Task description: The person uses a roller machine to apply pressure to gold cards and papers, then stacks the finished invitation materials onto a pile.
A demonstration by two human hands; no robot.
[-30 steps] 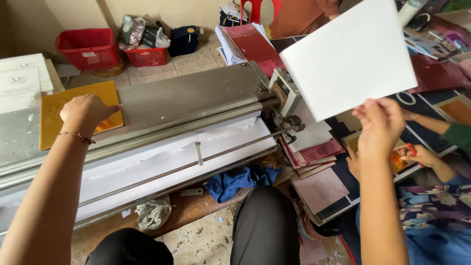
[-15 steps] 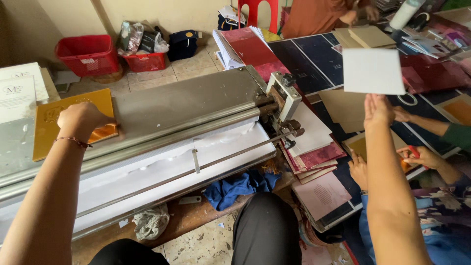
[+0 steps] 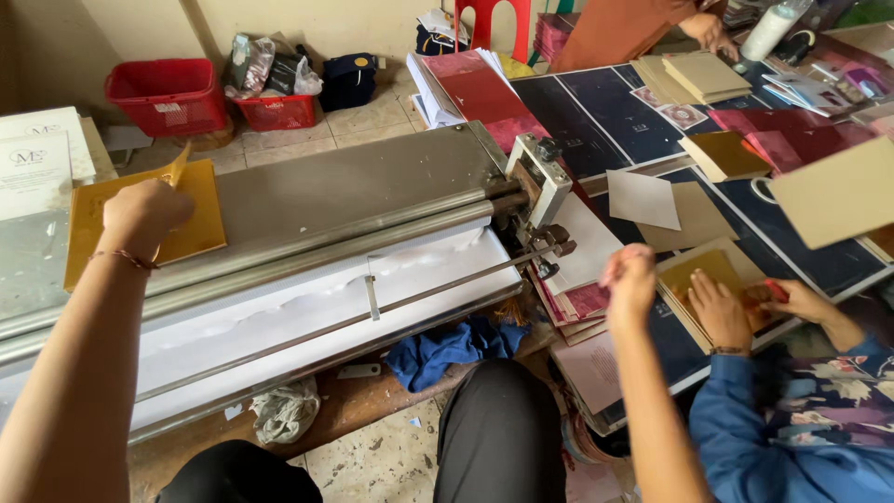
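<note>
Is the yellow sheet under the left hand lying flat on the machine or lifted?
Partly lifted. The left hand raises one corner of the yellow sheet, which stands up past the fingers; the rest lies flat on the machine.

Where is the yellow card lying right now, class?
In the head view, the yellow card lies at the left, on the grey metal bed of the roller machine, under the left hand and in front of the red basket.

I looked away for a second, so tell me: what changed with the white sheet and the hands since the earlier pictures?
The right hand held a white sheet up; it has let go and dropped low beside the machine's end, empty. A white sheet now lies on the dark work surface. The left hand stayed on the yellow card on the roller machine, now lifting its upper edge.
</note>
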